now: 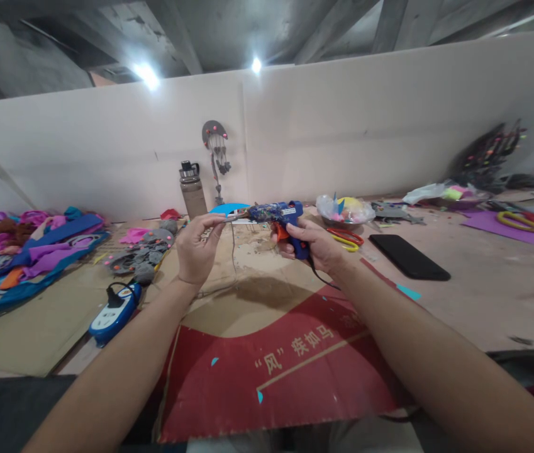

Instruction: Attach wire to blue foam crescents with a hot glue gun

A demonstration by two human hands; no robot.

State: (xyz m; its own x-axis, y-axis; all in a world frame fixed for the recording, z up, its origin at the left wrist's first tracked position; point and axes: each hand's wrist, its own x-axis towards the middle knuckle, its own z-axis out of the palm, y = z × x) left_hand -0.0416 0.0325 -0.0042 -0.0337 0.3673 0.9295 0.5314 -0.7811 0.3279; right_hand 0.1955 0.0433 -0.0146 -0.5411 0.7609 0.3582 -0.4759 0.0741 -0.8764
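Note:
My right hand is wrapped round the handle of a blue hot glue gun with an orange trigger. The gun is held level above the cardboard, its nozzle pointing left. My left hand is closed in a pinch right at the nozzle tip. A thin, dark piece shows between those fingertips, too small to name. Below both hands lies a red and tan cardboard sheet with printed characters. Behind the nozzle there is a bright blue piece, partly hidden by my left hand and the gun.
On the left are a blue power strip, grey felt pieces and a heap of coloured felt. A water bottle stands at the back. To the right are a black phone, scissors and a bagged bowl.

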